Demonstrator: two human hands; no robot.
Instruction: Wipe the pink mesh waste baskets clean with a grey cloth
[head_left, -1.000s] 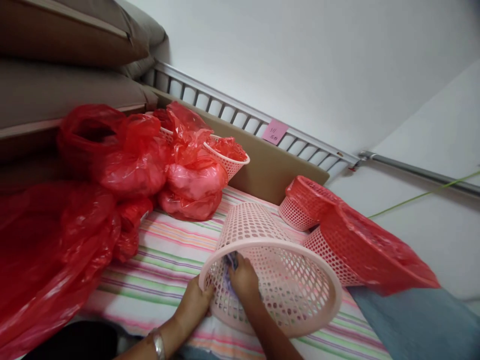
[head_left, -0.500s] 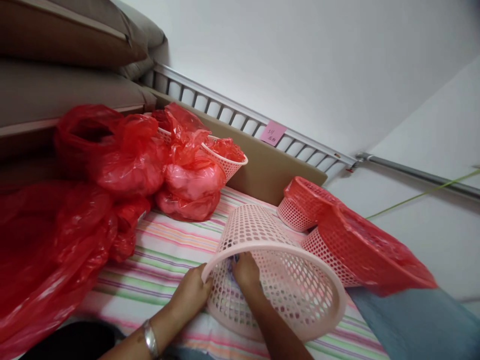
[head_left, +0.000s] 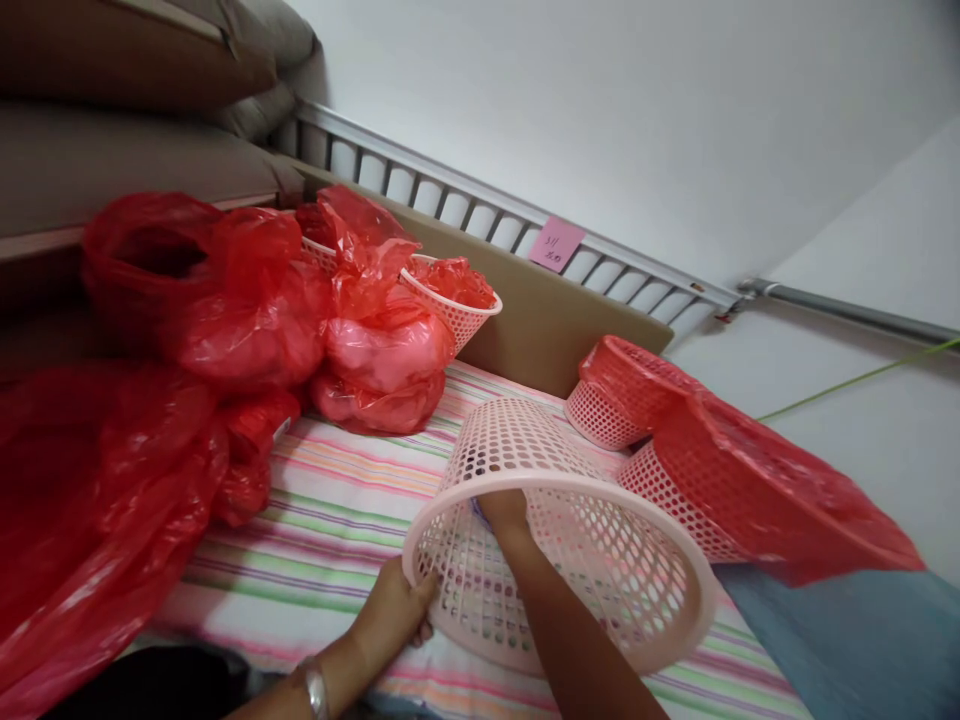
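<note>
A pale pink plastic wastebasket with a holed wall lies tipped on the striped cloth, its mouth facing me. My left hand is closed on the left side of its rim, thumb on the inside. My right hand reaches into the basket, close to the upper inner wall. A bit of a bluish-purple piece, which looks like cloth, shows at that hand. The fingers are mostly hidden behind the rim and the holed wall.
Red plastic bags pile up on the left, near a small pink basket lined with red plastic. On the right stand pink baskets covered by red bags. Behind are a brown board, a metal rail and a pink note.
My right hand has gone deeper and higher into the basket. The basket has shifted slightly right, and my left hand sits a little lower on its rim. The view has turned slightly.
</note>
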